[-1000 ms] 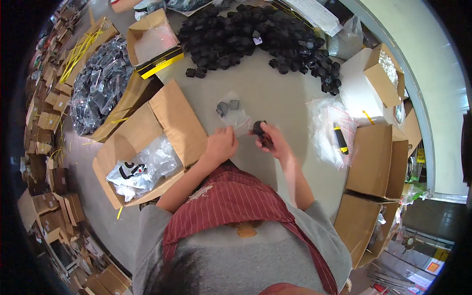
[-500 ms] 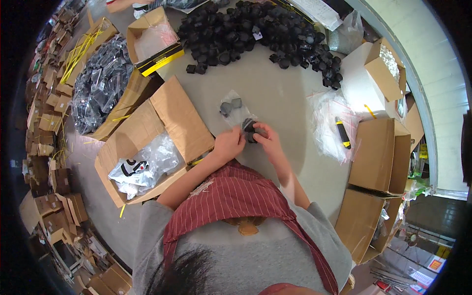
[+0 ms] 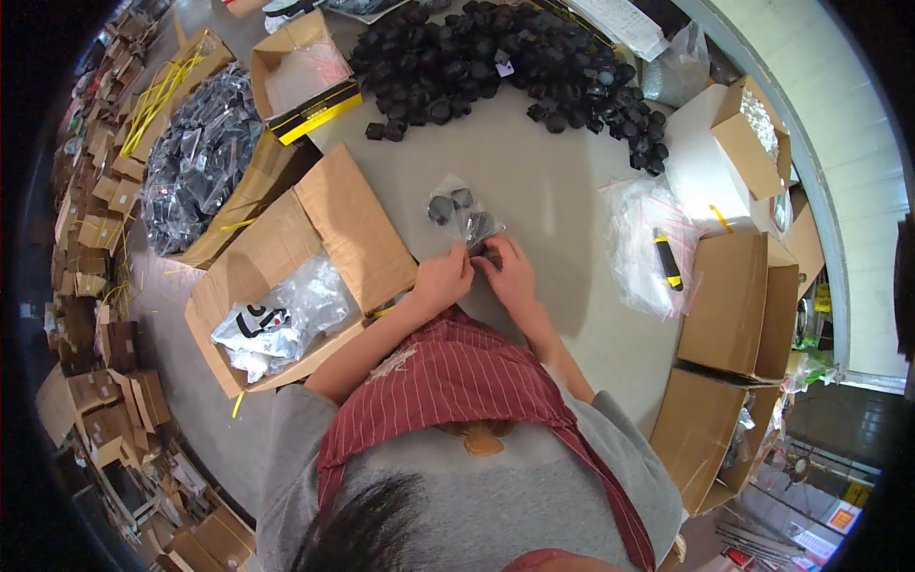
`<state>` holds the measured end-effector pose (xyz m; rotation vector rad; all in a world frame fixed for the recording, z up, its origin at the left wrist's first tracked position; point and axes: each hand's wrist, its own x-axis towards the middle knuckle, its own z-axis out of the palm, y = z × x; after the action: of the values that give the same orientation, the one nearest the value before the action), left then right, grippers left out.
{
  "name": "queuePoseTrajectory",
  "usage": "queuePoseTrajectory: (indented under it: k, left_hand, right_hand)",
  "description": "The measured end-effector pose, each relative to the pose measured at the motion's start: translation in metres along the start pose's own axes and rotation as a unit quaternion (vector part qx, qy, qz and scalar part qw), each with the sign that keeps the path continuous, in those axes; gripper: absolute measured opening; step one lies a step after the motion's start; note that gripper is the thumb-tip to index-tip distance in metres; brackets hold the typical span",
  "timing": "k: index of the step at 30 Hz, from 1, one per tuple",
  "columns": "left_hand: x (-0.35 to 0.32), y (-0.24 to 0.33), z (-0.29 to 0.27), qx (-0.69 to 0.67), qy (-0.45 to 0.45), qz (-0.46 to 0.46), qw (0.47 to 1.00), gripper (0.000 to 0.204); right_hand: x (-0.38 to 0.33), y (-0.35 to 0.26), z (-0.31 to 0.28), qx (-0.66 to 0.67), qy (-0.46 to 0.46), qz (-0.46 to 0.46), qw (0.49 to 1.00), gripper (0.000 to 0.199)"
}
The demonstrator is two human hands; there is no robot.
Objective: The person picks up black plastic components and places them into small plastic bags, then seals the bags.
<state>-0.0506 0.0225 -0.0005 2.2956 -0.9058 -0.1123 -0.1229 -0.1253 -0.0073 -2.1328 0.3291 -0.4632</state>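
Note:
A clear plastic bag [image 3: 457, 194] lies on the grey surface in front of me, with several small black parts [image 3: 440, 209] inside it. My left hand [image 3: 445, 277] pinches the near end of the bag between thumb and fingers. On the other side of its mouth, my right hand [image 3: 506, 274] has its fingertips closed on the bag edge. One dark part [image 3: 476, 225] sits inside the bag just beyond my fingertips. A large heap of similar black parts [image 3: 448, 67] spreads across the far side.
An open cardboard box [image 3: 353, 224] with plastic-wrapped items stands at left. Behind it, a bigger box holds many bagged black parts [image 3: 195, 162]. At right lie a stack of clear bags [image 3: 634, 248] and a black-yellow cutter [image 3: 667, 259]. Open cartons [image 3: 724, 300] line the right side.
The black part that was in my right fingers is now inside the bag. My right hand has moved slightly left and down, onto the bag's mouth.

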Motion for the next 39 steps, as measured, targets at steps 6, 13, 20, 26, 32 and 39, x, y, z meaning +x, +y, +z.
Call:
queuePoseTrajectory:
  k: [6, 13, 20, 26, 32, 39]
  left_hand:
    - [0.0, 0.006, -0.007, 0.006, 0.036, 0.042, 0.998, 0.014]
    - [0.0, 0.015, -0.014, -0.01, 0.046, 0.083, 0.995, 0.023]
    - [0.01, 0.012, -0.024, -0.032, 0.059, 0.075, 0.995, 0.022]
    - [0.02, 0.017, -0.065, 0.012, 0.062, 0.019, 0.998, 0.01]
    - [0.042, 0.044, -0.108, 0.062, 0.109, 0.143, 0.982, 0.011]
    - [0.043, 0.026, -0.09, -0.331, -0.098, -0.089, 0.934, 0.025]
  right_hand:
    - [0.018, 0.009, 0.005, -0.088, 0.035, -0.121, 0.988, 0.017]
    - [0.021, 0.013, 0.02, -0.152, 0.02, -0.123, 0.98, 0.011]
    - [0.03, -0.003, 0.011, -0.226, -0.028, -0.079, 0.971, 0.008]
    - [0.022, -0.043, -0.053, -0.261, -0.048, -0.204, 0.942, 0.018]
    - [0.035, -0.059, -0.073, -0.166, -0.055, -0.296, 0.939, 0.018]
    - [0.024, -0.077, -0.082, -0.096, -0.004, -0.246, 0.964, 0.013]
